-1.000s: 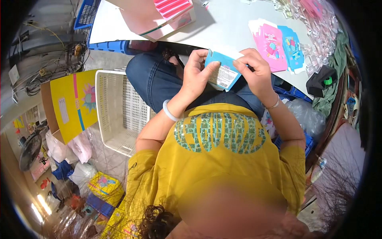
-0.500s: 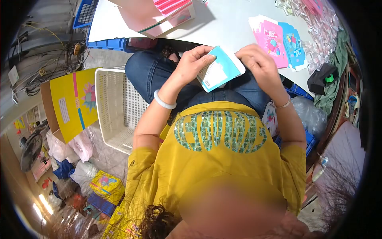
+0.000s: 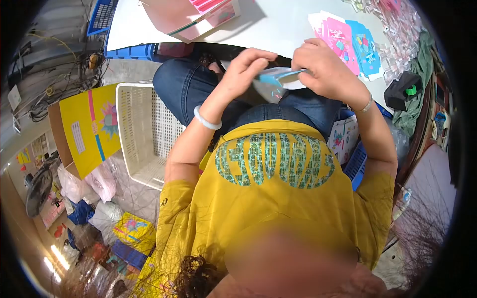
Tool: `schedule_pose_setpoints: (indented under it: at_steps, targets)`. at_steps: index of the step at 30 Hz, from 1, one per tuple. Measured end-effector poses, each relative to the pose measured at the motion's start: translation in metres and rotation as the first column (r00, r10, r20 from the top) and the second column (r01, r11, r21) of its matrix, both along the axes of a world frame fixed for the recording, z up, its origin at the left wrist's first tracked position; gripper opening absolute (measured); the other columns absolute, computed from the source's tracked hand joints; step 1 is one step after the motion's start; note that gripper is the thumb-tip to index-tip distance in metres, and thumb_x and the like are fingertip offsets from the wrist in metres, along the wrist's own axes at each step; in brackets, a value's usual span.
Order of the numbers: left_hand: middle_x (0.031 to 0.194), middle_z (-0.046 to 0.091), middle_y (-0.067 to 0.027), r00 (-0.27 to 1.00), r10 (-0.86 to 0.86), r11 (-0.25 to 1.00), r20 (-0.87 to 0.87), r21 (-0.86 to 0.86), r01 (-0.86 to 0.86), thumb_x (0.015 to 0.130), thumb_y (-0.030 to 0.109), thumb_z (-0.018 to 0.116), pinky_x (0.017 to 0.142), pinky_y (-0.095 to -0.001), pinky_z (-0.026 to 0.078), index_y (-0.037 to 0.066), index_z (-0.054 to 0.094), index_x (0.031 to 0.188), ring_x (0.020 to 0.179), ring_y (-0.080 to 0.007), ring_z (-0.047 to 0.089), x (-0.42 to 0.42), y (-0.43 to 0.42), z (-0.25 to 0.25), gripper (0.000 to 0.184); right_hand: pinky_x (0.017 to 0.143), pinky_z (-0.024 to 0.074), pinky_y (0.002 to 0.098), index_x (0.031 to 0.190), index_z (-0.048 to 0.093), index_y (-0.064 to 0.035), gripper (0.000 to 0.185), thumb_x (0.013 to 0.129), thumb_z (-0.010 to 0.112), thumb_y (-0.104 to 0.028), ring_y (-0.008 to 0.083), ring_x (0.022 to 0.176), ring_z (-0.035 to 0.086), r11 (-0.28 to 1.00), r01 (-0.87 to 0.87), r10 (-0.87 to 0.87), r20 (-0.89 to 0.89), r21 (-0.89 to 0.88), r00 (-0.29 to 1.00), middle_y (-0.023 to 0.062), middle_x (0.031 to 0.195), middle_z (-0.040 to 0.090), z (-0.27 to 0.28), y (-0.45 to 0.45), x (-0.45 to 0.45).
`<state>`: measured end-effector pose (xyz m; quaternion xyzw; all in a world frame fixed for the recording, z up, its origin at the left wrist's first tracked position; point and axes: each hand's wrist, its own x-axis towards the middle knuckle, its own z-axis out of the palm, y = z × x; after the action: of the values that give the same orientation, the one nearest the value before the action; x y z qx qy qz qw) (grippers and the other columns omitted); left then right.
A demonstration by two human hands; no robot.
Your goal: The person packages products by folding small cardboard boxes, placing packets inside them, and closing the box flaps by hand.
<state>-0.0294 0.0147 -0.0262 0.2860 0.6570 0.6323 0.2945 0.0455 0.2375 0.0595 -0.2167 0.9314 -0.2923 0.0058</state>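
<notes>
A small blue-and-white carton (image 3: 278, 79) is between my hands above my lap, turned edge-on with an open end showing. My left hand (image 3: 243, 72), with a white bangle at the wrist, has its thumb and fingers at the carton's left end. On the other side my right hand (image 3: 323, 69) grips the carton's right edge with bent fingers. On the white table just beyond that hand lie flat pink cartons (image 3: 340, 42) and blue cartons (image 3: 365, 49), partly overlapping.
An open box (image 3: 208, 22) with pink contents stands on the table (image 3: 278, 25). Many small white-and-pink pieces (image 3: 397, 35) cover its right side, near a black tape dispenser (image 3: 403, 91). At my left are a white basket (image 3: 144, 134) and a yellow box (image 3: 89, 129).
The carton has turned from its broad blue-and-white face to edge-on. My right hand has moved left onto its edge, and my left hand's hold has shifted.
</notes>
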Motion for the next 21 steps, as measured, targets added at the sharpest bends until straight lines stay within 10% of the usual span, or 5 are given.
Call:
schedule_pose_setpoints:
  at_steps: [2,4,6,10,21]
  targets:
    - [0.104,0.064,-0.0079,0.996,0.093,0.988,0.008,0.126,-0.093,0.079,0.014,0.071,0.089,-0.0316,0.046,0.003,0.061,0.111,0.1,-0.0186,0.06,0.01,-0.009,0.015,0.035,0.082,0.0424,0.0403,0.078,0.058,-0.0035,0.009,0.069,0.056,-0.004,0.0321,0.071,0.057,0.998,0.053,-0.051,0.038,-0.029,0.998,0.0116,0.071,0.058,0.009,-0.003,0.003]
    - [0.101,0.064,-0.0093,0.892,0.074,0.997,-0.447,0.047,-0.059,0.068,0.014,0.079,0.084,-0.0327,0.047,0.004,0.061,0.107,0.094,-0.0226,0.061,0.021,-0.009,0.036,0.044,0.073,0.0454,0.0389,0.078,0.058,-0.0022,0.008,0.07,0.056,-0.004,0.0333,0.065,0.057,0.998,0.069,-0.069,0.095,-0.002,0.993,0.0126,0.067,0.058,0.013,-0.008,0.006]
    - [0.094,0.065,-0.0086,0.825,0.138,0.99,-0.548,0.06,-0.126,0.065,0.017,0.082,0.077,-0.0356,0.048,0.006,0.061,0.103,0.084,-0.0283,0.062,0.033,-0.008,0.029,0.045,0.063,0.0445,0.0359,0.08,0.059,-0.0014,0.009,0.073,0.058,-0.006,0.0306,0.059,0.056,0.991,0.103,-0.086,0.183,-0.085,0.979,0.0131,0.064,0.057,0.015,-0.016,0.009]
    - [0.098,0.067,-0.0116,0.84,0.243,0.97,-0.485,0.098,-0.224,0.07,0.015,0.081,0.072,-0.0334,0.053,0.005,0.06,0.106,0.084,-0.0265,0.068,0.048,-0.01,0.02,0.043,0.057,0.0404,0.0288,0.08,0.06,-0.001,0.01,0.082,0.064,-0.01,0.0176,0.057,0.05,0.928,0.234,-0.063,0.495,-0.291,0.867,0.0082,0.064,0.056,0.011,-0.017,0.009]
    - [0.1,0.067,-0.0149,0.919,0.11,0.989,-0.379,0.134,-0.063,0.079,0.005,0.074,0.073,-0.0315,0.057,0.002,0.05,0.113,0.086,-0.0229,0.07,0.054,-0.025,0.013,0.041,0.053,0.0383,0.0208,0.083,0.062,-0.0011,0.013,0.087,0.066,-0.013,0.0029,0.06,0.047,0.799,0.393,0.019,0.674,-0.454,0.739,-0.0032,0.066,0.055,-0.019,-0.015,0.013]
